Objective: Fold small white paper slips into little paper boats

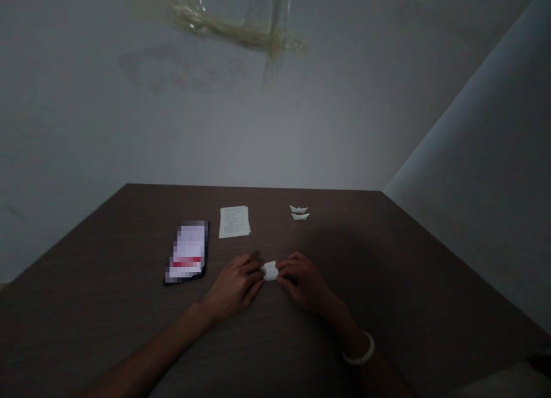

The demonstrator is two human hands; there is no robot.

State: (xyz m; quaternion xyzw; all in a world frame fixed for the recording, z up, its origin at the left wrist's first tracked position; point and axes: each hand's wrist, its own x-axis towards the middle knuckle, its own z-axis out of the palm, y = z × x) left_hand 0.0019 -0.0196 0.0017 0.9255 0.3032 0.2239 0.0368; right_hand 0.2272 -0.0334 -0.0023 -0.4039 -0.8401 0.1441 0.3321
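A small white piece of paper (270, 271) lies at the middle of the dark table, between my two hands. My left hand (235, 284) has its fingers closed on the paper's left edge. On the opposite edge, the fingers and thumb of my right hand (305, 280) pinch the paper. The fingers cover both ends of it, so its full shape is hidden. Beyond my right hand sit two small folded paper boats (300, 216), one close behind the other.
The brown wood-grain table (129, 329) meets a stained wall (336, 128) at its far edge. A phone (188, 251) with a lit, blurred screen lies left of my left hand. A small stack of printed paper sheets (235, 221) lies farther back, right of the phone.
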